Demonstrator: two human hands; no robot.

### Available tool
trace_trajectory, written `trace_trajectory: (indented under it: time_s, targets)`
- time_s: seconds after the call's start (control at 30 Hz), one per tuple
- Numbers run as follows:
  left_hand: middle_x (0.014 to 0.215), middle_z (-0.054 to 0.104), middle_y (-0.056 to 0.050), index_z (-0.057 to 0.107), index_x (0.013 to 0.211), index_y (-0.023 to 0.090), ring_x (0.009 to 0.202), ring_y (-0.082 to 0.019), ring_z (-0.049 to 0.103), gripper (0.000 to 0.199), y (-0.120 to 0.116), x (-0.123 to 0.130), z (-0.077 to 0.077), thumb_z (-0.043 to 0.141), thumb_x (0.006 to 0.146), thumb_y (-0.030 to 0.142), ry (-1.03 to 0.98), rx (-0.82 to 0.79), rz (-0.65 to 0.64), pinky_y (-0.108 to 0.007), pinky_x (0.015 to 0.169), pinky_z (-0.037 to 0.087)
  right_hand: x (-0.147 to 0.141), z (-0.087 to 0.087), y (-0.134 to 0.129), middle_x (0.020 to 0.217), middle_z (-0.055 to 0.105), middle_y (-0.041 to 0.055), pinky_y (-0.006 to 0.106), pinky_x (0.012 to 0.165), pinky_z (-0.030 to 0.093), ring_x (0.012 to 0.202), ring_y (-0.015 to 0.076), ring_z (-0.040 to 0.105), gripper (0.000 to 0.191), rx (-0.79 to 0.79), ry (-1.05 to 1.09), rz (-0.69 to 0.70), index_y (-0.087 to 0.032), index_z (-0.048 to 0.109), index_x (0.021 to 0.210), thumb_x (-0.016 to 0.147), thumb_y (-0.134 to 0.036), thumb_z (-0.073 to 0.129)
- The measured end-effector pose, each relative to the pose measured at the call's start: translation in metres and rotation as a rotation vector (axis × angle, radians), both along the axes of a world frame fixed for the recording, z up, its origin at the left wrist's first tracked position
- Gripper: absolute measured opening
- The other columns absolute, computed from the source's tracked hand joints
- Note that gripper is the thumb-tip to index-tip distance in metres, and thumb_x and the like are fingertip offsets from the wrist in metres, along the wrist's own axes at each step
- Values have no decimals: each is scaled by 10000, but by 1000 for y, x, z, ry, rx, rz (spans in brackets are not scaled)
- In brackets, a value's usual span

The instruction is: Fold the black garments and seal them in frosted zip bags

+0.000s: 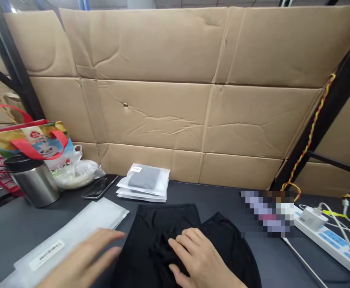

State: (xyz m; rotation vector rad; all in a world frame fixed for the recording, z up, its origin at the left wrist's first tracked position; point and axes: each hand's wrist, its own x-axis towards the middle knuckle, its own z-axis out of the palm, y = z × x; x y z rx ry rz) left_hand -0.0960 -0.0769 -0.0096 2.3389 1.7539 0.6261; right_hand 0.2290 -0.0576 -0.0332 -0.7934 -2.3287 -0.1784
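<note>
A black garment [175,216] of thin, stretchy-looking cloth lies in front of me, with a straight band along its far edge. Its middle is bunched up, and another part spreads out to the right. My right hand [197,256] rests on the bunched cloth, fingers curled and thumb bent round toward them, gripping a fold. To the left of the garment, my left hand [87,256] hovers with thumb and fingers apart, holding nothing. Beneath and beside it are frosted plastic bags [79,224] with a white barcode label.
Packed frosted bags [146,182] are stacked at the back. Leftward sit a phone [100,187], a clear plastic bag [79,174], a steel cup [37,182] and a colourful carrier bag [39,140]. A power strip [328,236] with cables is at right. Cardboard [163,100] walls the back.
</note>
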Motion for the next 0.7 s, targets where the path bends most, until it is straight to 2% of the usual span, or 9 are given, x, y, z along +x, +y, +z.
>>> trace_trajectory:
  time_s: [0.1,0.2,0.3,0.4,0.47,0.57,0.63,0.7]
  targets:
    - [1102,661,-18,626,1089,269,1019,-235,613,315,13,78,10,471,888,455,-97,-230,-88,-325,909,469,1,7,-2,869,684,62,365,767,529,807,225,629,300,-21,33,-66,-175,603,1094,801,-144,551]
    - [980,641,-41,598,1008,213,926,-240,605,289,25,113,15,531,851,445,-132,-356,-120,-334,822,458,4,8,0,869,681,54,329,743,537,789,200,638,261,-102,143,-123,-185,600,1063,842,-109,484]
    - [909,589,-23,541,897,198,866,-226,572,193,34,120,15,580,783,349,-143,-387,-123,-312,762,425,5,3,3,980,694,74,351,801,546,883,227,654,318,-144,184,-164,-186,577,1147,830,-168,549]
    - [821,515,16,459,787,207,793,-189,519,95,39,124,12,532,727,219,-190,-372,-159,-275,697,388,5,-1,3,1089,685,106,427,879,529,994,298,641,497,-112,126,-153,-178,544,1240,770,-274,672]
    - [786,490,35,425,780,213,773,-171,492,91,43,127,11,503,736,203,-329,-355,-209,-262,693,374,6,3,3,1085,689,87,408,889,526,990,273,647,431,-148,131,-134,-198,549,1235,814,-243,633]
    - [738,484,51,403,820,226,706,-153,483,181,49,123,19,524,808,361,-667,-407,-259,-243,631,369,13,20,6,1119,672,52,335,906,511,1015,207,641,326,-286,325,-180,-239,534,1218,893,-221,527]
    - [723,484,55,423,878,234,665,-151,485,296,53,112,27,562,796,481,-825,-432,-188,-234,578,356,22,32,10,1110,668,46,309,877,517,1021,196,642,345,-399,511,-262,-252,490,1242,903,-301,520]
    - [695,468,63,457,944,243,632,-150,475,375,55,97,30,606,763,535,-857,-407,-65,-225,540,327,35,38,16,989,689,29,283,773,539,914,188,677,395,-526,633,-327,-253,435,1277,902,-358,503]
